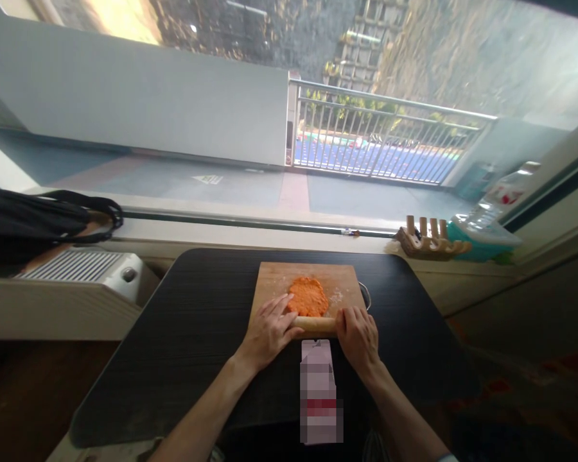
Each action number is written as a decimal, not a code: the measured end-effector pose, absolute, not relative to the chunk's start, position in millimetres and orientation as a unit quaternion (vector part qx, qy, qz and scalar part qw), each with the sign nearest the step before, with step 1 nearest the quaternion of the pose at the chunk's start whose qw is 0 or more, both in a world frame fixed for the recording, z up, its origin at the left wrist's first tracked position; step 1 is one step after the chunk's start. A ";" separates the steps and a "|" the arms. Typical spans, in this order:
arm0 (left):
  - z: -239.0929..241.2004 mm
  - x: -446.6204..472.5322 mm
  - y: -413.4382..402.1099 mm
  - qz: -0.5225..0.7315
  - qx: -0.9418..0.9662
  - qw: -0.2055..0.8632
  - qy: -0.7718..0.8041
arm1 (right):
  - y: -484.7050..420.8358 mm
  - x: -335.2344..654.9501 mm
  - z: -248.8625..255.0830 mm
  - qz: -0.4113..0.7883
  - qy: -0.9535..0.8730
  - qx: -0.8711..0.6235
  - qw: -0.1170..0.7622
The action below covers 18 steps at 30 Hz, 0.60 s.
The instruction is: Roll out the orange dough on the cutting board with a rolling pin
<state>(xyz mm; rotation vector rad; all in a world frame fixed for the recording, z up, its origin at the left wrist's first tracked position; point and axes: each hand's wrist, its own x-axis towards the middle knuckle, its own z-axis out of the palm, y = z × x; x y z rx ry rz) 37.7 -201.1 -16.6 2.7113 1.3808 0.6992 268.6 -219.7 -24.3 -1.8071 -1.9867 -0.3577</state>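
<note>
A flat, roughly round piece of orange dough (308, 295) lies on a wooden board (272, 274) dusted with white flour. Along the near edge of the dough runs a wooden rolling pin (316, 325), set crosswise on the board. My left hand (268, 328) grips its left end, thumb on the near side and fingers reaching over it towards the dough. At the other end, my right hand (359, 333) is closed round the pin with its fingers curled. Both palms hide the ends of the pin.
The board rests on a dark table (202, 308). A pink flat item (318, 372), partly pixelated, lies nearer me. Something with a metal rim (365, 296) sits beside the board. On the sill are a wooden rack (428, 242) and a plastic bottle (503, 196); a black bag (29, 221) lies left.
</note>
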 end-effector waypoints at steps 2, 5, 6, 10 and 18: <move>-10.4 35.9 -200.6 0.222 0.874 0.006 0.432 | -216.3 266.6 -21.0 -0.124 -0.715 -0.652 0.220; 1.8 31.0 -191.2 0.223 0.880 -0.007 0.419 | -208.9 261.0 -10.1 -0.102 -0.710 -0.662 0.216; 6.0 29.1 -185.7 0.220 0.882 -0.006 0.416 | -205.1 258.7 -5.1 -0.095 -0.709 -0.666 0.210; 14.9 22.0 -162.6 0.196 0.882 0.020 0.428 | -185.2 250.3 14.3 -0.077 -0.715 -0.675 0.164; -3.0 38.0 -174.3 0.221 0.815 0.034 0.535 | -156.4 255.1 14.3 -0.031 -0.772 -0.628 0.095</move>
